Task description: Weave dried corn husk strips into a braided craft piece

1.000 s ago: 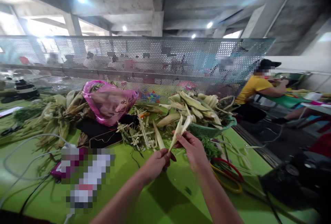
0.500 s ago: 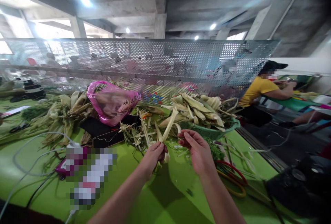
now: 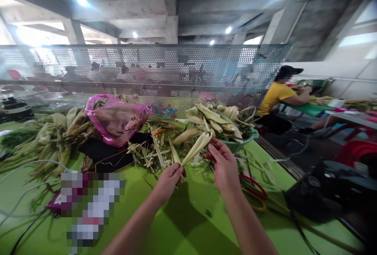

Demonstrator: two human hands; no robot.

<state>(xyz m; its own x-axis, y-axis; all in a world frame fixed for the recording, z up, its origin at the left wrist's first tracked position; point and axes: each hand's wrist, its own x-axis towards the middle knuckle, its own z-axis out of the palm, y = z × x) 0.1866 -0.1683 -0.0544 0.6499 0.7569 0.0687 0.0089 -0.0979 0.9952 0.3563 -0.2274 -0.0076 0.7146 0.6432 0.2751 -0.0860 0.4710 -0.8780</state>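
Note:
In the head view my left hand (image 3: 169,180) pinches the lower ends of a bundle of pale corn husk strips (image 3: 196,149). The strips slant up to the right, over the green table (image 3: 188,208). At their upper end my right hand (image 3: 225,166) has its fingers curled in, the tips at the husk; the exact contact is partly hidden. Behind the hands lies a scatter of short husk scraps (image 3: 143,155). A green basket (image 3: 250,137) heaped with dry corn husks (image 3: 215,119) stands beyond my right hand.
A pink plastic bag (image 3: 118,119) sits at back left beside piled husks (image 3: 59,133). Cables and a purple power strip (image 3: 55,204) lie at left. Scissors with red and yellow handles (image 3: 256,194) lie at right. A perforated metal screen (image 3: 132,70) stands behind; a person in yellow (image 3: 273,96) sits at right.
My view has turned slightly right. The husk strips, more upright and spread before, now lie together and lean toward my right hand, with their tips at its fingers.

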